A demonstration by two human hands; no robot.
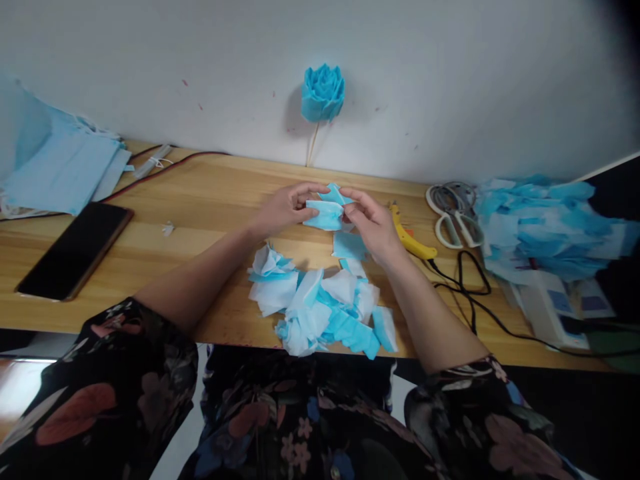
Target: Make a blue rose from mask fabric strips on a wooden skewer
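Observation:
Between both hands is a folded blue and white piece of mask fabric [326, 216]. My left hand [287, 208] pinches its left side with thumb and fingers. On the right side, my right hand [369, 221] has its thumb and fingertips closed on the same piece. Just below the hands, a small blue square piece [349, 245] lies on the table. Nearer my body is a loose heap of crumpled blue and white pieces [315, 310]. Behind the hands, a blue fabric flower [323, 93] stands on a thin stick against the wall.
A black phone [75, 250] and a stack of blue masks [65, 160] are at the left of the wooden table [200, 180]. At the right are a yellow banana-shaped tool [413, 241], white-handled scissors [457, 227], black cables and a large pile of blue pieces [550, 223].

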